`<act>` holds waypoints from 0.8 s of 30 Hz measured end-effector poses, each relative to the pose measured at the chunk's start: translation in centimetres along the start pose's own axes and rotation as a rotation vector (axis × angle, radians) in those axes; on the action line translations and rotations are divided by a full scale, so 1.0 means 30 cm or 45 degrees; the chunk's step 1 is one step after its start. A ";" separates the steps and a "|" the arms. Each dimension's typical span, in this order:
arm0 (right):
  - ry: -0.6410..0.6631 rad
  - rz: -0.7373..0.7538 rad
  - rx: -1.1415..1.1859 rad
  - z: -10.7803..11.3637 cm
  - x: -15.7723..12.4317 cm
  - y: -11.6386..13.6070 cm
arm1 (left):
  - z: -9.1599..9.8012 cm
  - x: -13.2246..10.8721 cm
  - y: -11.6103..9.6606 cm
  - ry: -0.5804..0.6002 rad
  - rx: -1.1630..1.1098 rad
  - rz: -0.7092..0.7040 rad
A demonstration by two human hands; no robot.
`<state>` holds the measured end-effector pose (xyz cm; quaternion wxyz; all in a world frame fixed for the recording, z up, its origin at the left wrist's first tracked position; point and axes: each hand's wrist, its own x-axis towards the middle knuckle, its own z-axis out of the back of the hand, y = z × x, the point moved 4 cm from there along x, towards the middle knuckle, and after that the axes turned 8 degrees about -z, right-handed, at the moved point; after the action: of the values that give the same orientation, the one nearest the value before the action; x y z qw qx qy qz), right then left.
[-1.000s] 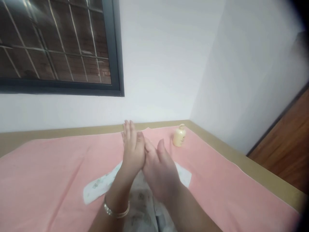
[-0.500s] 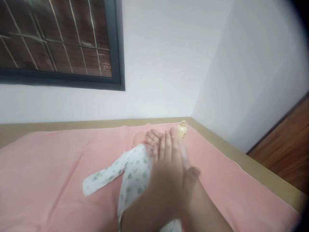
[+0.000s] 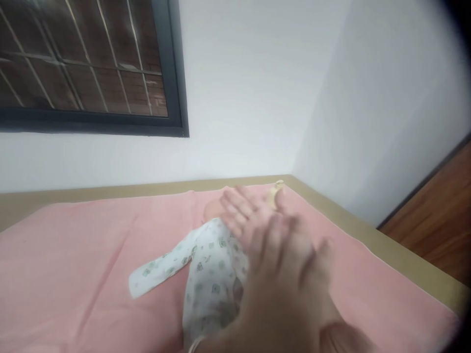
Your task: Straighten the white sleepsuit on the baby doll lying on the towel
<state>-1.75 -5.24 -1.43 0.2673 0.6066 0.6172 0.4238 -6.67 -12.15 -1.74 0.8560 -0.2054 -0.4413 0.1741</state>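
My left hand (image 3: 285, 260) is palm down with its fingers somewhat apart, blurred by motion. It lies over the lower palm of my right hand (image 3: 245, 211), which faces up with fingers stretched to the upper left. Neither appears to hold anything. Just beyond the right hand stands a small cream bottle (image 3: 273, 196), partly covered by that hand. Left of and beneath my hands lies a white long-sleeved baby garment (image 3: 209, 274) with a green print. A round skin-coloured shape (image 3: 212, 210), like a doll's head, shows above its collar.
A pink cloth (image 3: 73, 255) covers the tan-edged surface (image 3: 353, 228). Behind it are a white wall (image 3: 239, 98) and a dark-framed window (image 3: 176, 88) with bars. A brown wooden panel (image 3: 437, 206) stands at the right.
My left hand has slid back toward me and to the right over the right palm, its fingers spreading. More of the right palm shows, and the bottle is more covered.
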 end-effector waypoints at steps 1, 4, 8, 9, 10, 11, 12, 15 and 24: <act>0.024 0.012 0.010 0.023 -0.004 0.044 | -0.044 -0.022 0.000 0.106 0.031 -0.150; -0.053 0.285 -0.022 0.109 0.007 0.137 | -0.125 -0.128 0.059 0.349 0.247 -0.501; -0.174 0.527 -0.400 0.198 0.067 0.046 | -0.115 -0.301 0.217 0.358 0.766 -0.682; -0.141 0.442 -0.629 0.205 0.088 -0.016 | -0.104 -0.340 0.249 0.314 0.837 -0.748; -0.051 0.361 -0.870 0.204 0.105 -0.084 | -0.092 -0.370 0.284 0.263 0.908 -0.729; 0.111 0.351 -1.116 0.191 0.114 -0.147 | -0.087 -0.397 0.313 0.241 0.938 -0.737; 0.299 0.433 -1.350 0.171 0.113 -0.201 | -0.089 -0.417 0.337 0.250 0.951 -0.751; 0.789 0.661 -1.938 0.118 0.099 -0.317 | -0.112 -0.447 0.387 0.197 0.952 -0.734; 0.933 0.536 -2.301 0.154 0.205 -0.333 | -0.162 -0.469 0.424 0.136 0.952 -0.737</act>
<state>-3.80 2.62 -11.06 0.3412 0.1043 -0.0127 0.9341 -11.88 -8.96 -20.34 0.9060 0.2393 -0.3430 0.0646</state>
